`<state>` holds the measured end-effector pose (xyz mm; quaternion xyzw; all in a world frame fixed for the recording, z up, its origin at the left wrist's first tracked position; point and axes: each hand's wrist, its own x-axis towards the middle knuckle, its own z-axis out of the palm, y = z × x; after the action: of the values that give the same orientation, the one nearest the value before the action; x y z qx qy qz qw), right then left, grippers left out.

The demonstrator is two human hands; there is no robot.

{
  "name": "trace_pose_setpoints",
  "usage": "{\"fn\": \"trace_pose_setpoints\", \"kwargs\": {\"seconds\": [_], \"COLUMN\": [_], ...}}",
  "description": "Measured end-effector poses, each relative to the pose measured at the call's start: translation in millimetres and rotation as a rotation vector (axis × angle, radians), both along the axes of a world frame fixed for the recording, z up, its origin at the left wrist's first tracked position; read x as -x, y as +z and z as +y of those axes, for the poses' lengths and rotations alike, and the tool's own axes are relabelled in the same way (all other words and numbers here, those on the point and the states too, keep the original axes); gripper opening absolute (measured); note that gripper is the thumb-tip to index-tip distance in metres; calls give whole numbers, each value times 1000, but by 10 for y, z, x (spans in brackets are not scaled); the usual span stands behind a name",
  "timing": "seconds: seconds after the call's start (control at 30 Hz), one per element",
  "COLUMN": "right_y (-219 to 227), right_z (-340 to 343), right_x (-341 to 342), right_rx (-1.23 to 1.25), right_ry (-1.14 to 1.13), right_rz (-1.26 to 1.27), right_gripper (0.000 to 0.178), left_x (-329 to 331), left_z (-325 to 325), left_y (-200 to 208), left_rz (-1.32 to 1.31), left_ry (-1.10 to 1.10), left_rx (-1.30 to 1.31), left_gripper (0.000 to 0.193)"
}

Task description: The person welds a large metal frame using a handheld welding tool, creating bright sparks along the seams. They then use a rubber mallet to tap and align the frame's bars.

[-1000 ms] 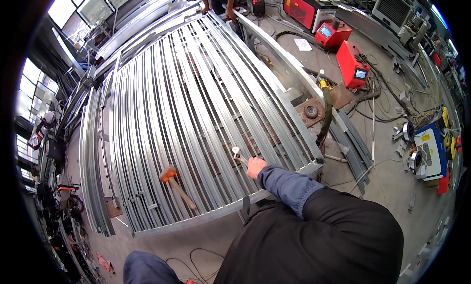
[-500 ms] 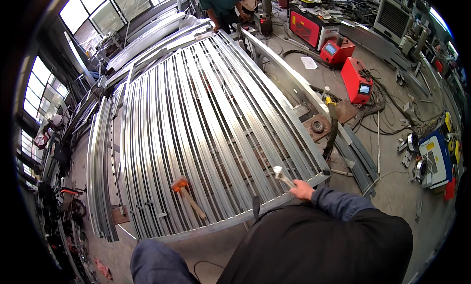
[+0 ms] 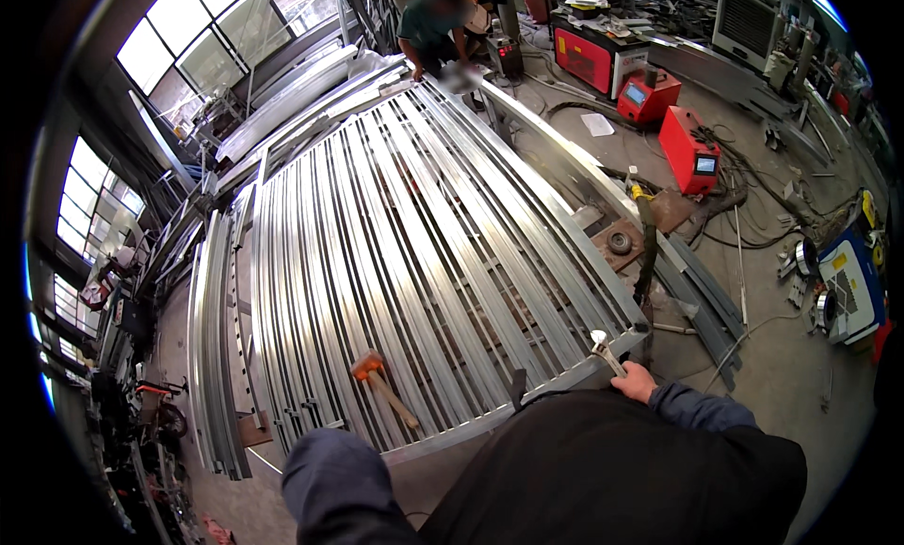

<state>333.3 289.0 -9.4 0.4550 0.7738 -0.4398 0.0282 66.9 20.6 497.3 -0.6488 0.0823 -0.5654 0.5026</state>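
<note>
1. Clearly, the right hand (image 3: 637,383) sits at 4 o'clock in the head view, its fingers closed around the handle of a silver wrench (image 3: 609,354).
2. From that fist the wrench slants toward 11 o'clock, its head over the nearest right corner of a metal frame (image 3: 452,438); I cannot tell whether the two touch.
3. The left hand is out of sight, so I cannot tell its grip.
4. Long, silvery slats run across the frame side by side, with dark gaps between many of them.
5. At 7 o'clock a mallet (image 3: 388,391) lies on the slats, near the frame's closest edge; its orange-brown head points to 11 o'clock and its wooden handle to 5.
6. Outside the frame, toward 8 o'clock, lies a bundle of long metal channels (image 3: 215,357).
7. At 3 o'clock a dark round disc (image 3: 620,243) rests on a brown plate, just beyond the frame's right side.
8. A red machine with a small screen (image 3: 690,150) stands on the floor at 2 o'clock.
9. At 12 o'clock a co-worker in a green top (image 3: 428,25) crouches or bends by the frame's far end.
</note>
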Motion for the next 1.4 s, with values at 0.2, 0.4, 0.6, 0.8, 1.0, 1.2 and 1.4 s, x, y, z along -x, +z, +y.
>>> {"fn": "trace_pose_setpoints", "kwargs": {"seconds": [0.2, 0.4, 0.6, 0.8, 1.0, 1.2, 1.4], "right_y": [-377, -327, -364, -395, -402, -580, -587], "right_z": [-99, -83, 30, 233, 396, 602, 815], "right_x": [-137, -285, -319, -508, -709, -1033, -1234], "right_rx": [-39, -15, -38, -31, 26, 37, 71], "right_ry": [61, 104, 101, 82, 94, 101, 104], "right_rz": [58, 30, 94, 89, 89, 102, 144], "right_gripper": [48, 46, 44, 45, 43, 43, 42], "left_x": [-151, -262, -304, -623, -790, -963, -1374], "left_z": [98, 546, 448, 581, 743, 1220, 1855], "left_y": [-354, -625, -567, -420, -507, -468, -495], "left_rz": [77, 301, 461, -77, 121, 246, 348], "left_ry": [-154, -534, -539, 231, 202, -2, -504], "left_rx": [-81, 157, 240, 57, 114, 210, 239], "left_gripper": [26, 21, 19, 35, 41, 29, 15]}}
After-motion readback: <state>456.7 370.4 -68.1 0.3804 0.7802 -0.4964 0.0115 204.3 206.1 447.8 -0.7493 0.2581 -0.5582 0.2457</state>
